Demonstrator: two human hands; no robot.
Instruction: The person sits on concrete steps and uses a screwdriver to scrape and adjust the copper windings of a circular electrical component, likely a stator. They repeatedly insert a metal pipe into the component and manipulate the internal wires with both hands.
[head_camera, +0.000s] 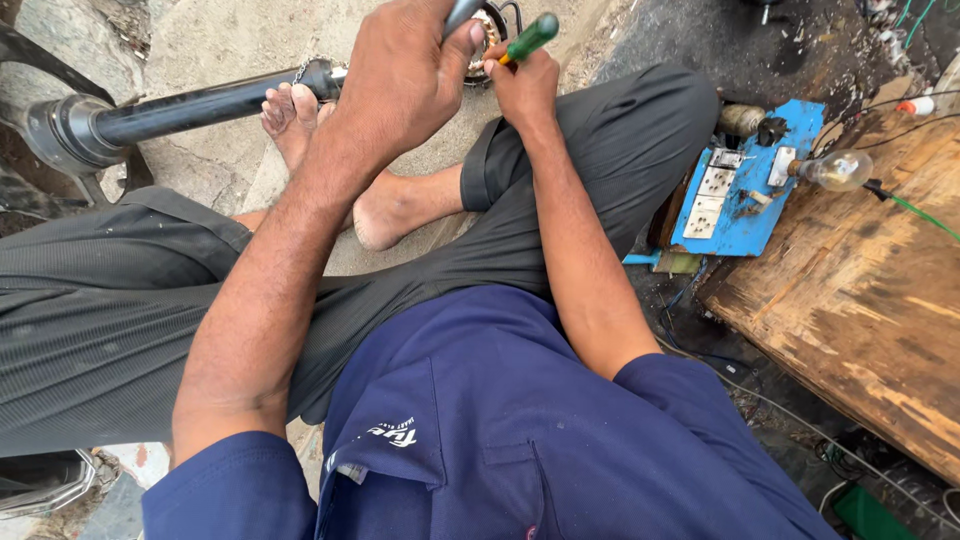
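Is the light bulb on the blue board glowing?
No, the clear light bulb beside the blue board looks dark and unlit.

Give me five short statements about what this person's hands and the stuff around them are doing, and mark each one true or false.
1. The right hand holds a green-handled screwdriver. True.
2. The left hand lies flat on the wooden board. False: it is raised near the top of the view, gripping a grey handle.
3. A clear bulb sits beside the blue switch panel. True.
4. The person wears shoes. False: the feet are bare.
5. The black pipe lies on the person's right. False: it lies on the left, running up to a foot.
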